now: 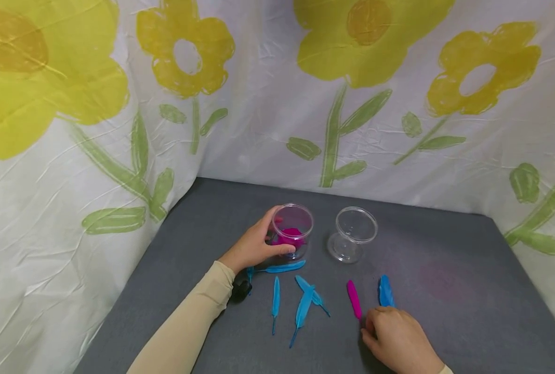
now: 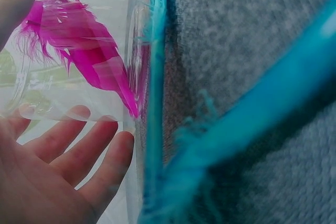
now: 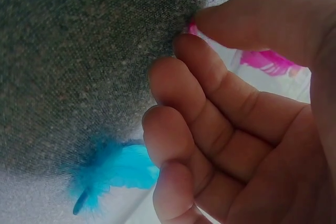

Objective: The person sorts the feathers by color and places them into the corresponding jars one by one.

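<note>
My left hand grips a clear plastic cup from its left side, thumb across the near wall. Inside lie magenta feathers, seen through the wall in the left wrist view. On the right, my right hand rests low at the table, its thumb and index fingertips pinching the near end of a magenta feather. Only a speck of that feather shows between the fingertips in the right wrist view. A blue feather lies just beyond this hand's knuckles, partly hidden by it.
A second clear cup, with a footed base, stands right of the held one. Several blue feathers lie loose in the middle of the grey table. A small black object is by the left wrist. Flower-print cloth hangs behind.
</note>
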Available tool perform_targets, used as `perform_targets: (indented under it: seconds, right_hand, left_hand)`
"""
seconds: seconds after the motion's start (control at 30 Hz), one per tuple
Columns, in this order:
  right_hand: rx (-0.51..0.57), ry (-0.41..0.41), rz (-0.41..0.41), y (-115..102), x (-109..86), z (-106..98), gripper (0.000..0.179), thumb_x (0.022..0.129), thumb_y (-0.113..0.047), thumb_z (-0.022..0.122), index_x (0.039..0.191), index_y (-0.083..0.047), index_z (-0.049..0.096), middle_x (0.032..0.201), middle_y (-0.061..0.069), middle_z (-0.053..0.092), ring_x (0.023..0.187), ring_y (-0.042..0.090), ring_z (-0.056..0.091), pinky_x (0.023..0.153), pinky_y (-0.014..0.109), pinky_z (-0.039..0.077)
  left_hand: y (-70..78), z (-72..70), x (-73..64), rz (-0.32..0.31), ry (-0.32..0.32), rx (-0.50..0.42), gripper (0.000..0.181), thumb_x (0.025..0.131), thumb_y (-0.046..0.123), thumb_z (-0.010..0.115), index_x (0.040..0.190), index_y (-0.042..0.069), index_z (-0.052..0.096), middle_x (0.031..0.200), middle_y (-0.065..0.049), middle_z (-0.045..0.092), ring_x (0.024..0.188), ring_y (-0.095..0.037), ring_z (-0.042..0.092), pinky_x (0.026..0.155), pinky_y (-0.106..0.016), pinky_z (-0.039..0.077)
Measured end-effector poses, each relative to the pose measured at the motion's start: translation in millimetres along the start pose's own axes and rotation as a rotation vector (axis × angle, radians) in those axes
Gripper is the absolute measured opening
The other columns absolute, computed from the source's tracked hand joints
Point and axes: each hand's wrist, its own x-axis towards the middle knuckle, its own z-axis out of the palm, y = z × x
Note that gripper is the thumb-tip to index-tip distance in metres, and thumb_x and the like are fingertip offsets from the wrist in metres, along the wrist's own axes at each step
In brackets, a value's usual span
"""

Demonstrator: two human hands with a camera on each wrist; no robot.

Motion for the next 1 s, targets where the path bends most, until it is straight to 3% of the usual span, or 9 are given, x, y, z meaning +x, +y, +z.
perform_targets:
  seconds: [0.17,0.5,0.87,1.0]
  right_hand:
    - [0.005,-0.034,0.028,-1.8,0.9,0.7,0.045,0.085,-0.015,0.083,0.061,-0.028,0.048,0.062,-0.015,0.043,0.054,0.000,0.035,0.052,0.022,0.032]
    - [-0.011,-0.064,0.087,-2.0,3.3,0.4,0.037,0.084,-0.024,0.089,0.066,-0.028,0.057,0.065,-0.015,0.051,0.056,0.001,0.043,0.053,0.027,0.040]
    - [-0.030,-0.003,0.052,-3.4,1.9,1.2,0.032,0.079,-0.011,0.081,0.065,-0.025,0.055,0.065,-0.013,0.047,0.057,0.003,0.041,0.053,0.026,0.038]
    - [-0.045,0.068,0.021,-2.4,1.6,1.1,0.032,0.077,-0.012,0.083,0.067,-0.024,0.055,0.065,-0.014,0.047,0.057,0.002,0.043,0.053,0.026,0.039]
  left_hand:
    - [0.0,0.5,0.4,-0.005,-0.001,0.002,0.103,0.089,0.057,0.086,0.168,0.043,0.021,0.158,-0.003,0.055,0.135,-0.025,0.060,0.112,-0.046,0.058]
    - [3.6,-0.7,-0.2,-0.014,-0.002,-0.009,0.104,0.088,0.056,0.086,0.168,0.043,0.022,0.160,-0.001,0.054,0.137,-0.026,0.060,0.112,-0.047,0.057]
    - [1.5,0.1,0.9,-0.010,0.003,-0.008,0.104,0.087,0.058,0.087,0.168,0.044,0.022,0.159,0.000,0.054,0.136,-0.025,0.060,0.112,-0.047,0.058]
    - [1.2,0.0,1.4,-0.009,-0.002,-0.007,0.104,0.087,0.059,0.086,0.168,0.045,0.021,0.159,-0.002,0.054,0.137,-0.026,0.060,0.112,-0.047,0.058]
